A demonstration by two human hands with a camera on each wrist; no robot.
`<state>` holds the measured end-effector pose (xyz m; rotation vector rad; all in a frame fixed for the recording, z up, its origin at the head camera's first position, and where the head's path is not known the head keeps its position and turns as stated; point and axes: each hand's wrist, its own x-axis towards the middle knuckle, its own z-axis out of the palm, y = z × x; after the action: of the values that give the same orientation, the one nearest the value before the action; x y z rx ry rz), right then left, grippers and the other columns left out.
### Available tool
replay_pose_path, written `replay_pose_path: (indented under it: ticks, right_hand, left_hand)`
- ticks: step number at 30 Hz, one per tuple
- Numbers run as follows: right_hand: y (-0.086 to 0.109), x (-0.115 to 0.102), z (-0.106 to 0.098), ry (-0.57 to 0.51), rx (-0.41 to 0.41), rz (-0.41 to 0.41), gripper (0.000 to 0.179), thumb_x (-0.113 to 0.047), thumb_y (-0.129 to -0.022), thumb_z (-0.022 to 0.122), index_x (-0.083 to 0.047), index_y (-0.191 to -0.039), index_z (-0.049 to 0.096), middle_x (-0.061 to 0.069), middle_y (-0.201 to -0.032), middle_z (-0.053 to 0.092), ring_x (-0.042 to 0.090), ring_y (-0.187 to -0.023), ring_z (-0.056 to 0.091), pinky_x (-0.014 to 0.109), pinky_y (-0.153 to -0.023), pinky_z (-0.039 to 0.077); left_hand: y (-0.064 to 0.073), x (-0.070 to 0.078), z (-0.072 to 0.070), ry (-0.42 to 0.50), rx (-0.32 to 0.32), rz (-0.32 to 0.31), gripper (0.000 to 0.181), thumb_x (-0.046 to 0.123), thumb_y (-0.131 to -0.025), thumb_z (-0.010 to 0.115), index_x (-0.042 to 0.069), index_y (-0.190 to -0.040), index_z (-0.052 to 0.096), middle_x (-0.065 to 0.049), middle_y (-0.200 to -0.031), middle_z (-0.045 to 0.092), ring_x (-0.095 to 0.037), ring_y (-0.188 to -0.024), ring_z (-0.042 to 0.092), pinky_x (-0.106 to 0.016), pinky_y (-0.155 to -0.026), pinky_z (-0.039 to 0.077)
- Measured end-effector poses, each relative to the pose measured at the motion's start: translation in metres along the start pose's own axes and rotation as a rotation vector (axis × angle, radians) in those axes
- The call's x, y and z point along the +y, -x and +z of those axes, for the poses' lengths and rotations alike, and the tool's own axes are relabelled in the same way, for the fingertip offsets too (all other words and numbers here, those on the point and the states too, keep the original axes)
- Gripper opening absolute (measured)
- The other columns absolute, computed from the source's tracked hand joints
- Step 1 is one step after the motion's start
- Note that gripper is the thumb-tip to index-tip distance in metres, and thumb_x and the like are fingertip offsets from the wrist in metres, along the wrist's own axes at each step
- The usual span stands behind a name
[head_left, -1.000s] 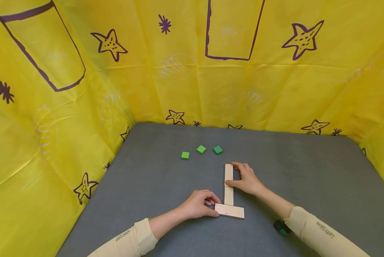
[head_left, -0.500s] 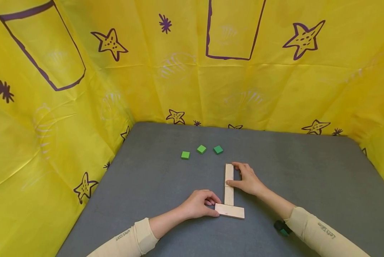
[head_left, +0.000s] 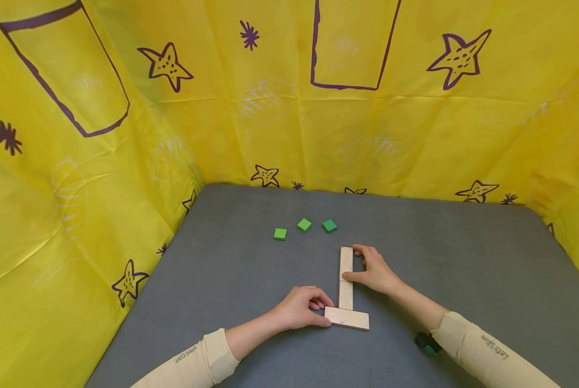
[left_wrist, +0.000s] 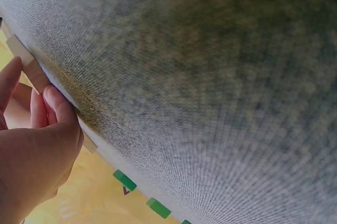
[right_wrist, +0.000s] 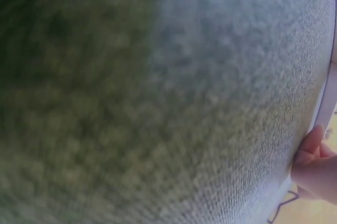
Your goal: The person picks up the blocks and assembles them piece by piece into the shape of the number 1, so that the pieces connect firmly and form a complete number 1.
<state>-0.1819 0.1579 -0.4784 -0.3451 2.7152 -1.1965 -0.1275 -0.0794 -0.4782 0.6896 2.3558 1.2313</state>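
Note:
Three pale wooden blocks lie flat on the grey table [head_left: 211,258] in an upside-down T. My left hand [head_left: 299,308] pinches the left end of the crosswise block [head_left: 349,319] between thumb and fingers. Two more blocks run away from it end to end, the near one [head_left: 346,296] meeting its far edge. On the far block [head_left: 346,261] my right hand [head_left: 375,272] has a grip, thumb near the joint and a finger at the far right corner. The left wrist view shows fingertips on the crosswise block [left_wrist: 27,65]; the right wrist view catches only part of the right hand [right_wrist: 316,174].
Beyond the blocks lie three small green square tiles: a light one [head_left: 280,234], another light one [head_left: 304,225] and a darker one [head_left: 329,226]. Yellow cloth walls [head_left: 367,124] with purple drawings enclose the table's back and sides.

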Motion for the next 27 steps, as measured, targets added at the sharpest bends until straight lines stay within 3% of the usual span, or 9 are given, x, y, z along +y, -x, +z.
replay_pose_path:
  ticks: [14,27]
  right_hand:
    - [-0.004,0.006,-0.006,-0.117,0.076,0.065,0.059,-0.028,-0.084,0.076,-0.001,-0.130,0.053,0.016,-0.119,0.060,0.027,-0.099,0.052,0.036,-0.082,0.041]
    - [-0.009,0.006,-0.011,-0.264,0.110,0.113,0.047,-0.022,-0.087,0.075,-0.002,-0.125,0.055,0.017,-0.120,0.061,0.026,-0.101,0.053,0.033,-0.080,0.044]
  left_hand:
    - [0.001,0.000,0.001,0.008,0.012,0.006,0.026,0.010,-0.073,0.086,0.011,-0.096,0.073,0.010,-0.085,0.062,0.000,-0.079,0.055,-0.017,-0.076,0.048]
    - [0.002,0.000,0.000,0.022,0.012,0.008,0.026,0.011,-0.073,0.086,0.011,-0.096,0.073,0.010,-0.085,0.062,0.000,-0.079,0.055,-0.017,-0.076,0.048]
